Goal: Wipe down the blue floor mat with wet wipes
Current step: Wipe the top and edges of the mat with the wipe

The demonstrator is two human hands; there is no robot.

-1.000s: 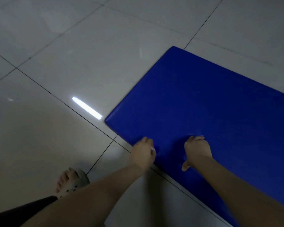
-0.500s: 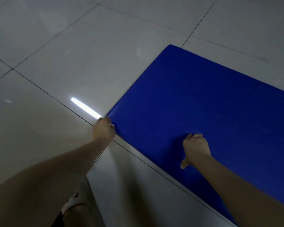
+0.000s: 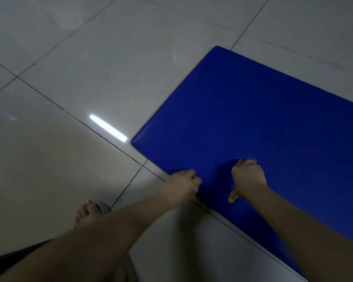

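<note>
glossy pale tiled floor [image 3: 90, 58], lamp reflection [image 3: 108, 128]

Head view, looking down on you. (a) Your 2 forearms are bare along all of their visible length, from the lower frame edge to the wrists. (b) Your left hand [image 3: 181, 185] and right hand [image 3: 248, 178] are bare as well. (c) On 1 foot you wear a pale grey open-toed slipper [image 3: 103, 207]: a broad band crosses the forefoot, and your toes [image 3: 86, 213] project bare beyond it. (d) A dark, near-black garment [image 3: 10, 261] shows at the lower left corner; its cut cannot be told, since only 1 narrow strip is in frame.
</note>
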